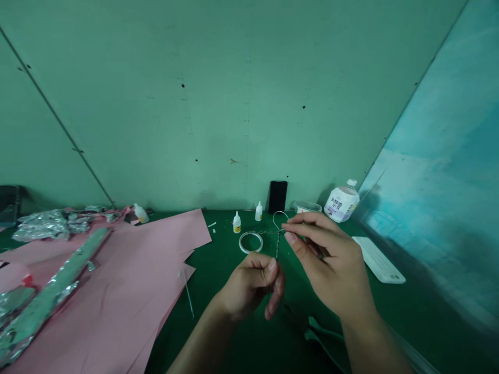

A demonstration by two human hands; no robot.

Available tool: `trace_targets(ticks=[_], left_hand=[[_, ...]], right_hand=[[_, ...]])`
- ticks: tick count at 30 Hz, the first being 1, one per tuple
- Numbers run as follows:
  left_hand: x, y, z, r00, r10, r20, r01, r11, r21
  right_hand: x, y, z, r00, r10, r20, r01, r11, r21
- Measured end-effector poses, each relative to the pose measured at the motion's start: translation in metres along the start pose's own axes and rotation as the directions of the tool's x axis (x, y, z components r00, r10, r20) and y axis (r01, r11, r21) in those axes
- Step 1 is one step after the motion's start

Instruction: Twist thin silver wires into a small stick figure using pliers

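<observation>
Between my hands is a thin twisted wire [278, 244] with a round loop at its top and a twisted arm reaching left. My left hand [255, 283] pinches the lower end of the upright strand between thumb and forefinger. Higher and to the right, my right hand [329, 254] pinches the wire near the base of the loop with thumb and fingertips. A white ring [251, 250], like a tape roll, lies on the green table [218, 311] just behind my left hand. Pliers [322, 337] with green handles lie below my right hand, partly hidden by the forearm.
Pink sheets [128, 280] with a foil-edged strip [58, 285] cover the left side. Small glue bottles [236, 223], a black phone [278, 196], a clear tub [307, 206] and a white bottle [342, 202] stand along the wall. A white card [378, 261] lies at right.
</observation>
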State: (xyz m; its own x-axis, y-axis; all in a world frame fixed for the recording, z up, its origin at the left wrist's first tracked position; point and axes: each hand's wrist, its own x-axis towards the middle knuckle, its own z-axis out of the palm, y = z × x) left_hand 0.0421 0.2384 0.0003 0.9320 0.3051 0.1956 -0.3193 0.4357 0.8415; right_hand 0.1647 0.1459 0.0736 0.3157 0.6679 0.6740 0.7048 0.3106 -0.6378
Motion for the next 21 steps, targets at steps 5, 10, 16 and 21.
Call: trace_targets(ticks=[5, 10, 16, 21], left_hand=[[0.0, 0.002, 0.001, 0.999, 0.004, 0.042, -0.004, 1.0, -0.006], [-0.002, 0.01, 0.0, 0.999, -0.037, -0.006, 0.038, 0.988, 0.147], [-0.005, 0.019, 0.002, 0.995, 0.025, -0.098, 0.028, 0.863, 0.504], [-0.007, 0.028, 0.009, 0.943, 0.306, -0.127, -0.025, 0.448, 0.894]], right_hand=[[0.0, -0.005, -0.003, 0.999, -0.033, -0.002, 0.033, 0.999, -0.036], [0.0, -0.005, -0.005, 0.999, -0.032, -0.017, 0.031, 0.998, -0.048], [0.003, 0.008, -0.007, 0.997, 0.074, 0.006, -0.074, 0.997, 0.007], [0.004, 0.012, -0.01, 0.996, 0.083, 0.016, -0.083, 0.996, 0.035]])
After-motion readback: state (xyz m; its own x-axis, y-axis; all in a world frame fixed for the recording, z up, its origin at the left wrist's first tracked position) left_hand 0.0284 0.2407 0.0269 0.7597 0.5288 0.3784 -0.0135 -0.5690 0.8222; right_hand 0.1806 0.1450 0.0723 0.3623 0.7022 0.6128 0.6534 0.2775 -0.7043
